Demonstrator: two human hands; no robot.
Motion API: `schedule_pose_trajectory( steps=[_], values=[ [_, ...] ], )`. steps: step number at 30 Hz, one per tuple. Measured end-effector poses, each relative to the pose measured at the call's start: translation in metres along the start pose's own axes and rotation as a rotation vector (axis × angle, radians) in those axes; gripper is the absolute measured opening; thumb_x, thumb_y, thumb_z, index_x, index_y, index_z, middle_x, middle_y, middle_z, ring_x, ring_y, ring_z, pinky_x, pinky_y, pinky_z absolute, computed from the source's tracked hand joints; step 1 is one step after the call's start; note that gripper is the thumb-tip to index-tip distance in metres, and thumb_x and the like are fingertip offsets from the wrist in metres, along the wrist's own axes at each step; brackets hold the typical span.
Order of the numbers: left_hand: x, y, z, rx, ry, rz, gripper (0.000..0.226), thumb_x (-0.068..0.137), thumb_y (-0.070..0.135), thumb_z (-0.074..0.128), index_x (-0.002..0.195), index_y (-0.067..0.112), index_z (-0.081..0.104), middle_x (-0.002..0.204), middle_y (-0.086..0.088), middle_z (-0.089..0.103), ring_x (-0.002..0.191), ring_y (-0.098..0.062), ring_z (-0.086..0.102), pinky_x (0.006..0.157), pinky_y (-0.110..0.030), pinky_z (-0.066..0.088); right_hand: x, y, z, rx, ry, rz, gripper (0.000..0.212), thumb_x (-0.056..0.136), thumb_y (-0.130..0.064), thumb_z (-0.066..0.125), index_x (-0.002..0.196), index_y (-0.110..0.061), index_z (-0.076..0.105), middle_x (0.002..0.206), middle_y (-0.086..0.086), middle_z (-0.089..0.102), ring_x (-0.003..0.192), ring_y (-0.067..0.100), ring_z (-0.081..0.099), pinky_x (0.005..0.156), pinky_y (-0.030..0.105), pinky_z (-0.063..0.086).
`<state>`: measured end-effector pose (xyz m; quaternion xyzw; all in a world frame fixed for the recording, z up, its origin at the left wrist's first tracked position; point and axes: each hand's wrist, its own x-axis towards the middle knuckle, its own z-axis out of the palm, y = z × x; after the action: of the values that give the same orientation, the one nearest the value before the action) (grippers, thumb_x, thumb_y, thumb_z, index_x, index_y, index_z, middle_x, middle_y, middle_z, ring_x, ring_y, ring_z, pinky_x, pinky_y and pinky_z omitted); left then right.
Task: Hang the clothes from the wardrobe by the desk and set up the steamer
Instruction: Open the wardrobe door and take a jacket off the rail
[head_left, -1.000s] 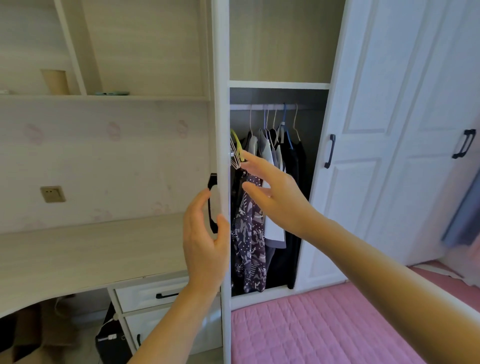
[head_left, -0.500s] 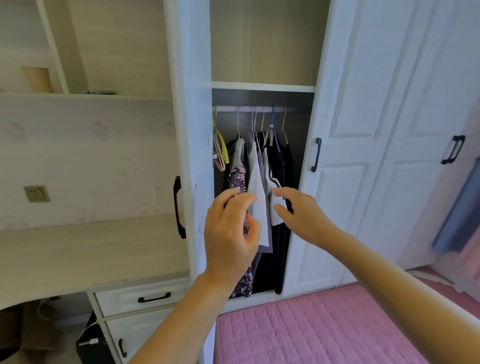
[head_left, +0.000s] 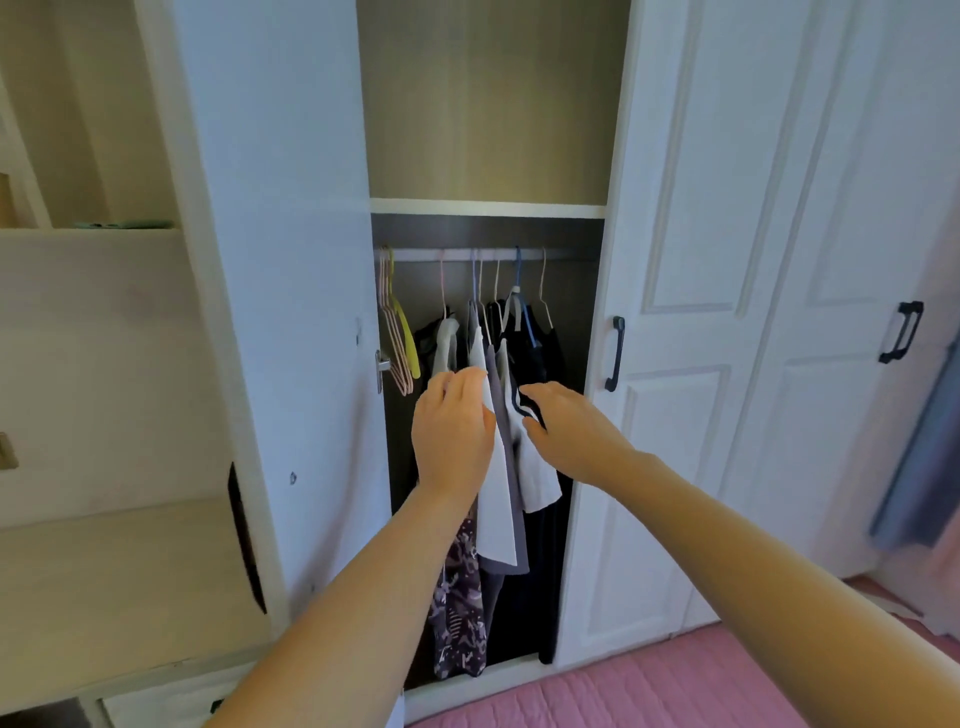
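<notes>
Wardrobe (head_left: 675, 260) door was open and both hands were in among the clothes (head_left: 498, 499) hanging from the rail (head_left: 566, 254); left hand (head_left: 453, 426) had loosely curled fingers resting on a white garment's edge, not clamped; right hand (head_left: 574, 428) looked pinched on the dark-trimmed sleeve (head_left: 524, 410) of another white top. Inside: several dark pieces, a patterned dress (head_left: 460, 623) low down, plus empty pink and yellow hangers (head_left: 400, 338) bunched at the left end. My worry: tugging fabric rather than lifting the hook could slip a top off its hanger, or snag neighbours packed tight. No steamer visible; the surface (head_left: 104, 582) sat to the left.
</notes>
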<state>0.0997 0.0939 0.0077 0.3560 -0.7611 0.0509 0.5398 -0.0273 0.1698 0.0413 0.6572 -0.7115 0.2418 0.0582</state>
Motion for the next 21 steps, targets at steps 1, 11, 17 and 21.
schedule_pose_trajectory(
  steps=[1,11,17,21],
  values=[
    [0.01,-0.006,0.01,0.027,-0.009,0.002,0.029,0.082,0.001,0.065,0.109,0.01,0.065,0.101,-0.006,0.067,0.094,-0.024,0.062,0.073,-0.034,0.056,0.012,0.003,0.003,-0.01,-0.007,-0.002,0.038,0.1,-0.021,0.043,0.137,-0.013,0.043,0.132,0.008,0.052,0.113,0.024,0.055,0.092,0.033,0.047],
    [0.089,-0.063,0.104,0.092,-0.176,-0.072,0.04,0.086,0.008,0.065,0.125,0.006,0.055,0.126,-0.014,0.059,0.119,-0.027,0.054,0.097,-0.036,0.047,0.14,0.034,0.053,0.042,0.003,-0.04,0.029,0.097,-0.019,0.045,0.125,-0.011,0.05,0.118,0.008,0.057,0.098,0.024,0.059,0.083,0.034,0.052],
    [0.133,-0.103,0.149,0.142,-0.29,-0.178,0.047,0.09,0.007,0.057,0.135,0.014,0.045,0.139,-0.008,0.047,0.132,-0.022,0.039,0.1,-0.036,0.045,0.198,0.049,0.078,0.21,-0.011,0.026,0.043,0.096,-0.014,0.049,0.138,-0.008,0.041,0.122,0.013,0.057,0.112,0.028,0.055,0.091,0.033,0.047],
    [0.143,-0.124,0.162,0.102,-0.4,-0.265,0.055,0.094,0.006,0.051,0.146,0.013,0.031,0.154,-0.014,0.027,0.142,-0.03,0.028,0.109,-0.04,0.035,0.223,0.048,0.089,0.306,-0.031,0.056,0.048,0.097,-0.011,0.048,0.142,-0.003,0.035,0.11,0.015,0.062,0.103,0.026,0.059,0.088,0.029,0.045]
  ],
)
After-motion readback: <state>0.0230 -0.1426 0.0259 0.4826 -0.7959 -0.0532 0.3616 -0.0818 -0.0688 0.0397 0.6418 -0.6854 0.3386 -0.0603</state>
